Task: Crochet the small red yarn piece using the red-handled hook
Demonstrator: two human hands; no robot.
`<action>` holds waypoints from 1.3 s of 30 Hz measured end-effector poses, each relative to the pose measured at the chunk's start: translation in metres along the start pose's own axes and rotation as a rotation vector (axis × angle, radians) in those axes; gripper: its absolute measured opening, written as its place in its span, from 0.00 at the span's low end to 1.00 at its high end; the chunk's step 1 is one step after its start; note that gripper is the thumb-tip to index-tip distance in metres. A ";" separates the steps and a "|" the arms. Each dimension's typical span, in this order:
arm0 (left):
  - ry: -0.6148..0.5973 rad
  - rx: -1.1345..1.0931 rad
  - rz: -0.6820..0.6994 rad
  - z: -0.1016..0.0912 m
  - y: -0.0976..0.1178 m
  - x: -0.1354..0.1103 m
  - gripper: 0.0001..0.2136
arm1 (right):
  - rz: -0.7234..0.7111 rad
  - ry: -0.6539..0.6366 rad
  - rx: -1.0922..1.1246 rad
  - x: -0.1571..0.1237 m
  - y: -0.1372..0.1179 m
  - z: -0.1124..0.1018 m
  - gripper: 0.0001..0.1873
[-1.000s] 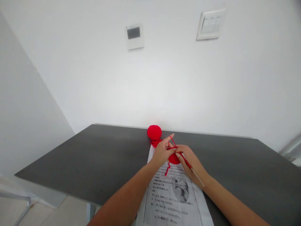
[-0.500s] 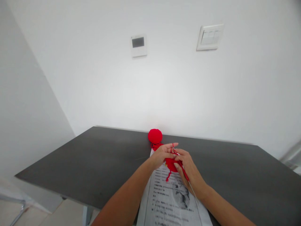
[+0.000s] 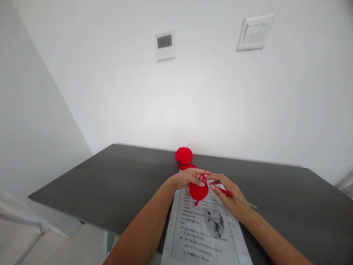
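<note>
So, your left hand [image 3: 189,178] is pinching the small round red crocheted piece [image 3: 198,192] from above, with the thin red yarn strand [image 3: 204,175] running over its forefinger. Your right hand [image 3: 231,201] is closed around the red-handled metal crochet hook [image 3: 224,192], tip up at the piece's top edge. The piece hangs just over the printed paper sheet [image 3: 204,235]. The fuzzy red yarn ball [image 3: 184,155] sits behind on the dark grey table [image 3: 110,184]. My guess: if that strand goes slack, the loop could slip off the hook.
</note>
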State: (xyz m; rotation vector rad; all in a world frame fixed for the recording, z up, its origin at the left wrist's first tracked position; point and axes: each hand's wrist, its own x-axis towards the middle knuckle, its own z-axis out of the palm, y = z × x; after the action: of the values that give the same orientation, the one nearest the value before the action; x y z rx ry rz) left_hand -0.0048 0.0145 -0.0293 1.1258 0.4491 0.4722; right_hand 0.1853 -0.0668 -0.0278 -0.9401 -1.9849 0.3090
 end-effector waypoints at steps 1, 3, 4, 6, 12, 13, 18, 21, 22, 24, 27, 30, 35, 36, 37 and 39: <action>0.006 0.006 0.007 0.000 0.002 -0.002 0.29 | -0.028 0.028 0.021 0.001 -0.002 -0.003 0.10; 0.009 -0.005 0.038 0.002 0.007 -0.006 0.30 | -0.075 0.061 0.040 0.003 -0.004 -0.006 0.08; 0.025 -0.006 0.066 0.004 0.009 -0.008 0.29 | -0.095 0.080 0.044 0.004 -0.005 -0.006 0.07; 0.065 0.002 0.115 0.007 0.012 -0.011 0.29 | -0.127 0.109 0.046 0.005 -0.006 -0.007 0.07; 0.101 0.013 0.143 0.015 0.012 -0.010 0.31 | -0.207 0.117 0.033 0.004 -0.003 -0.006 0.09; 0.109 0.024 0.149 0.015 0.011 -0.010 0.31 | -0.216 0.115 0.025 0.004 -0.002 -0.006 0.09; 0.110 0.030 0.170 0.015 0.011 -0.010 0.31 | -0.240 0.110 -0.026 0.003 -0.006 -0.007 0.12; 0.103 0.001 0.189 0.015 0.015 -0.012 0.30 | -0.267 0.128 -0.027 0.003 -0.009 -0.007 0.13; 0.107 -0.010 0.199 0.015 0.016 -0.013 0.30 | -0.270 0.137 -0.023 0.002 -0.010 -0.007 0.13; 0.115 -0.034 0.215 0.015 0.018 -0.014 0.30 | -0.265 0.144 -0.016 0.001 -0.010 -0.006 0.13; 0.120 -0.053 0.226 0.015 0.019 -0.015 0.29 | -0.236 0.136 0.005 0.000 -0.011 -0.005 0.13; 0.101 -0.058 0.225 0.013 0.018 -0.015 0.29 | -0.205 0.133 0.031 -0.001 -0.011 -0.005 0.12; 0.054 -0.047 0.177 0.008 0.016 -0.015 0.28 | -0.192 0.147 0.025 -0.002 -0.012 -0.007 0.11; 0.053 -0.042 0.162 0.007 0.016 -0.015 0.27 | -0.186 0.149 0.021 -0.002 -0.013 -0.007 0.10; 0.055 -0.038 0.153 0.007 0.016 -0.015 0.27 | -0.178 0.150 0.018 -0.001 -0.013 -0.007 0.10; 0.061 -0.030 0.154 0.005 0.017 -0.015 0.28 | -0.168 0.143 0.021 -0.001 -0.013 -0.008 0.10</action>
State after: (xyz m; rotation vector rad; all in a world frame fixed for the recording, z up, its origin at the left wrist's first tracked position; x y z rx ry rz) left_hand -0.0165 0.0079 -0.0105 1.1244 0.4088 0.6478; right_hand 0.1854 -0.0777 -0.0166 -0.7550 -1.9105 0.1636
